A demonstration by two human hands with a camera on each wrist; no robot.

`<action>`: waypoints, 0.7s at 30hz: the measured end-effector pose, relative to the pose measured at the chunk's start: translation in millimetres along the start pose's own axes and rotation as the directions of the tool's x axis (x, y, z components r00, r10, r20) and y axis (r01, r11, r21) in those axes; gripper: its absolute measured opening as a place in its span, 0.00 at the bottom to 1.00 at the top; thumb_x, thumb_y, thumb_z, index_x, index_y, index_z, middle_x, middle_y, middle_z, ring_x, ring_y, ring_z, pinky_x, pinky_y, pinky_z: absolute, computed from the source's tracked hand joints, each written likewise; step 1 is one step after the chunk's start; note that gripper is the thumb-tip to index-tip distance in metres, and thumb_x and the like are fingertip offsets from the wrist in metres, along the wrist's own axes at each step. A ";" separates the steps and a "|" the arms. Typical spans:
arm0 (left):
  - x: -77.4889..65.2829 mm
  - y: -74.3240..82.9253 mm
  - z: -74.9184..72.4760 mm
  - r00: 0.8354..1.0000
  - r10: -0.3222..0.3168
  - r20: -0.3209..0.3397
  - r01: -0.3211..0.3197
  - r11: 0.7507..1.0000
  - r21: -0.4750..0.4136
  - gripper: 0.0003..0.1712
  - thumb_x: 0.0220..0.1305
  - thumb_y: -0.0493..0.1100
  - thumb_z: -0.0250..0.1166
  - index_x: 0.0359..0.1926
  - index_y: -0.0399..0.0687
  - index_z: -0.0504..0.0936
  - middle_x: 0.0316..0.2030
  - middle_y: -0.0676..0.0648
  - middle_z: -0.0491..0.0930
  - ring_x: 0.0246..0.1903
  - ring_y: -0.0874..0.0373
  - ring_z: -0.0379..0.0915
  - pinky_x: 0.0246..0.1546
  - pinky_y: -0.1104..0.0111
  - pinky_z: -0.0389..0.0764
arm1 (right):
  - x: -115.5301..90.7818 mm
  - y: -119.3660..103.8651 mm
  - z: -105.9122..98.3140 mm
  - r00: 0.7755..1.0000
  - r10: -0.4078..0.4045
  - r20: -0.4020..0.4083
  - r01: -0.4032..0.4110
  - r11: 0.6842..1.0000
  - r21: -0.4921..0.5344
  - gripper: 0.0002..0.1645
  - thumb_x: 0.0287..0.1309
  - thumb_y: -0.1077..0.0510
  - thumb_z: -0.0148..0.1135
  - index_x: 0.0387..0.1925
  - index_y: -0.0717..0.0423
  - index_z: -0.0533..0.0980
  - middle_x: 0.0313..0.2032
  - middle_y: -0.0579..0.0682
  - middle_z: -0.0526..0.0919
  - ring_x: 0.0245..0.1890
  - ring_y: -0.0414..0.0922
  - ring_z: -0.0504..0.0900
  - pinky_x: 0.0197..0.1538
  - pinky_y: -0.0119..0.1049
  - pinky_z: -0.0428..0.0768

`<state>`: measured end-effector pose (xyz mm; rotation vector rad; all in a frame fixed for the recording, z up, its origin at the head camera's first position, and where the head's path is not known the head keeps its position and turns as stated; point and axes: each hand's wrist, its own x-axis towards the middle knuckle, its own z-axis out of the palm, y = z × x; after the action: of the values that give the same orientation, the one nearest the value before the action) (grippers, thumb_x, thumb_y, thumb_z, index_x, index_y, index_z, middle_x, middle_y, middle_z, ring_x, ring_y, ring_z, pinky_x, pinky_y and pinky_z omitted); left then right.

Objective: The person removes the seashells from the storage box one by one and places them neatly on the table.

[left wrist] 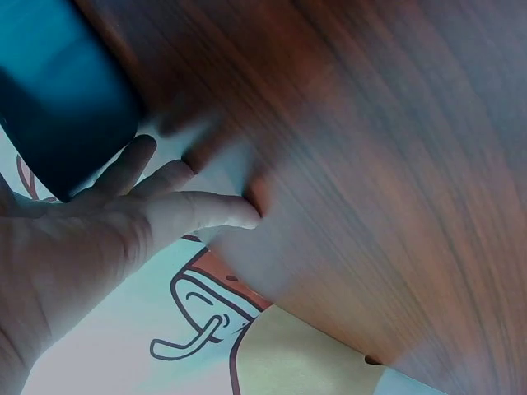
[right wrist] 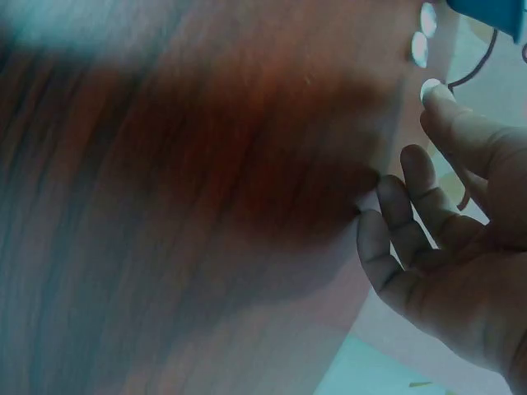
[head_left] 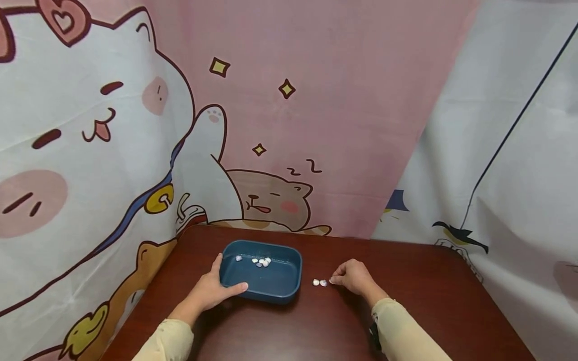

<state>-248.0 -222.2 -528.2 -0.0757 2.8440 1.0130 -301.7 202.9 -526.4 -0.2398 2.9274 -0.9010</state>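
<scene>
A blue rectangular tray (head_left: 259,283) rests on the table with several small whitish shells (head_left: 264,262) inside. My left hand (head_left: 209,291) lies against its left side, fingers fairly straight along the outer wall and thumb at the front rim. The left wrist view shows the fingers (left wrist: 177,206) beside the tray wall (left wrist: 74,99). To the right of the tray, my right hand (head_left: 354,277) pinches a small whitish shell (right wrist: 430,89) between thumb and index finger, low at the table. Just left of those fingertips lie two more shells, a white one (head_left: 315,282) and a purplish one (head_left: 323,283).
The dark red-brown wooden table (head_left: 311,331) reaches back to a pink and white cartoon-printed cloth (head_left: 343,125). The same kind of cloth hangs at the left and right sides. One shell (head_left: 238,258) lies apart near the tray's left wall.
</scene>
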 end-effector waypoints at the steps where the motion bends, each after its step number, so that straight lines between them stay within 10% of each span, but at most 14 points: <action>1: 0.2 -0.2 -0.1 1.000 -0.001 0.004 0.001 1.000 0.000 0.81 0.52 0.79 0.74 0.86 0.39 0.39 0.75 0.21 0.64 0.68 0.25 0.71 0.66 0.30 0.74 | 0.5 0.4 3.1 1.000 -0.001 -0.002 0.001 1.000 -0.011 0.04 0.58 0.57 0.81 0.28 0.49 0.91 0.31 0.42 0.91 0.30 0.38 0.78 0.34 0.35 0.78; 21: -1.6 2.9 -0.8 1.000 -0.014 0.016 0.014 1.000 -0.002 0.80 0.53 0.78 0.74 0.86 0.40 0.38 0.75 0.20 0.64 0.67 0.24 0.72 0.65 0.30 0.75 | 5.1 3.4 12.3 0.996 -0.088 -0.005 0.087 0.991 -0.104 0.06 0.51 0.58 0.85 0.24 0.47 0.92 0.30 0.41 0.93 0.33 0.39 0.86 0.40 0.38 0.85</action>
<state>-246.8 -220.5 -525.6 -0.0869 2.8239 1.0086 -305.8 198.0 -538.6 -0.3738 2.9973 -0.7624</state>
